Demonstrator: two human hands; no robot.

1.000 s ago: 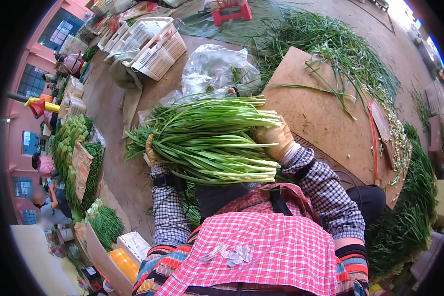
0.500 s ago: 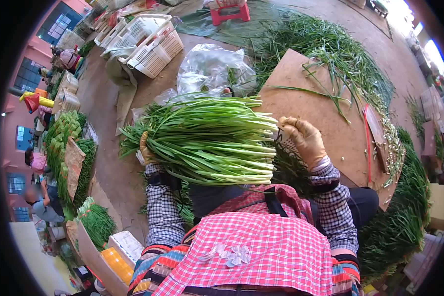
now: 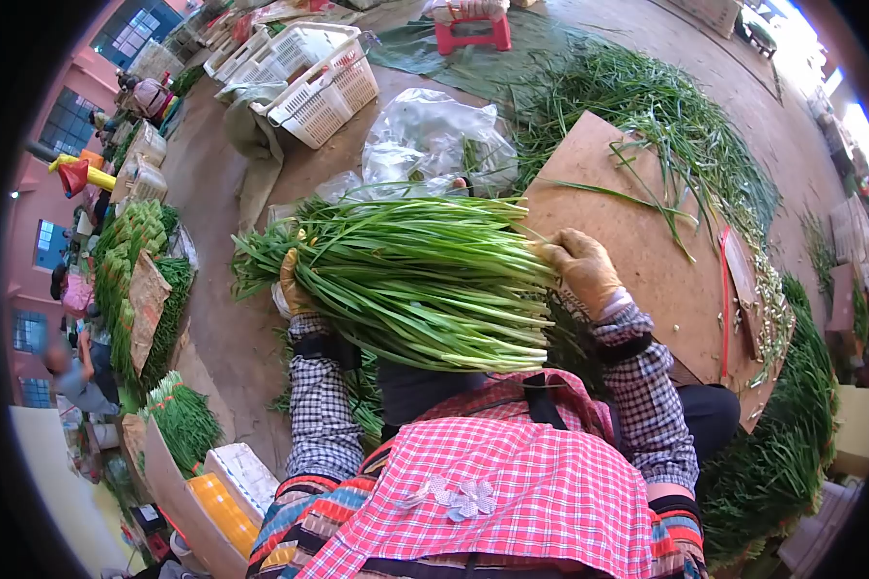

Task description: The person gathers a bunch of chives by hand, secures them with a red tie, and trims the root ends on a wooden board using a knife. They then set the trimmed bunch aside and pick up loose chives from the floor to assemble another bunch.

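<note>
A thick bunch of garlic chives (image 3: 425,280) lies crosswise in front of me, leafy tips to the left and pale stem ends to the right. My left hand (image 3: 294,286), in a yellowish glove, is wrapped round its leafy part from the near side. At the pale ends, my gloved right hand (image 3: 589,272) is closed, its thumb and fingers pinching a few stems at the upper corner. Just right of that hand is a brown board (image 3: 637,280) with loose leaves on it. A knife with a broad blade (image 3: 739,265) rests at the board's right side.
Beyond the bunch lies a clear plastic bag (image 3: 439,135). White plastic crates (image 3: 328,96) stand at the back left, and a red stool (image 3: 473,37) at the back. Loose leaves (image 3: 637,87) are heaped behind the board. More chives (image 3: 777,425) are piled at the right.
My right hand has moved left onto the pale stem ends and closed on some of them. The stem ends now fan out more unevenly. My left hand keeps its hold.
</note>
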